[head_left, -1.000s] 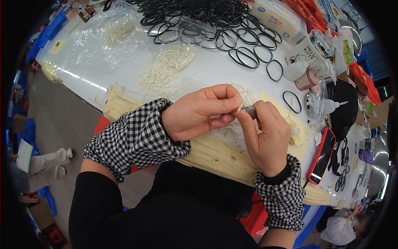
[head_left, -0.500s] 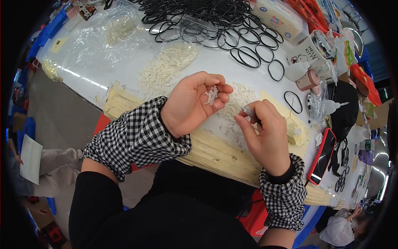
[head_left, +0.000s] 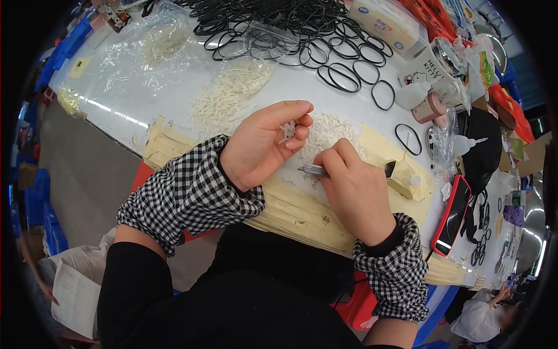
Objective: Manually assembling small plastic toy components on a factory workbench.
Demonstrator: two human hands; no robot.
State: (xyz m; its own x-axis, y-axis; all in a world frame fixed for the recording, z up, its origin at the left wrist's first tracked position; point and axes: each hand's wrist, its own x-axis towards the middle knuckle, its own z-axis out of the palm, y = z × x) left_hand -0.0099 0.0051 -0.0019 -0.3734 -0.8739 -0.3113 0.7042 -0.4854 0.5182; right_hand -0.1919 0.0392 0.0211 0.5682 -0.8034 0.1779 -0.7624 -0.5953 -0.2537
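Pieces [head_left: 288, 132], small, white and narrow, sit in the hollow of the left hand [head_left: 256, 148] as I look down through the head view; that hand is half closed, palm turned inward, fingers curled loosely around them, and from here I cannot count them. Apart from it I have the right hand [head_left: 357, 189], knuckles up, thumb and fingers pinched on a slim grey tool [head_left: 314, 169], whose pointed tip juts leftward, near the left fingertips but not touching them. How much more of the tool lies inside that grip I cannot tell. Just beyond the gap between both hands, a loose pile [head_left: 331, 129] of similar white bits rests on the table [head_left: 168, 109]. A larger heap [head_left: 221, 102] spreads beyond the left hand and to its left, partly covered by clear plastic. Well ahead of both hands I make out a tangle of black loops [head_left: 267, 17]. Right of the right hand come a crumpled yellow lump [head_left: 410, 179], then a phone [head_left: 451, 215] in a red case.
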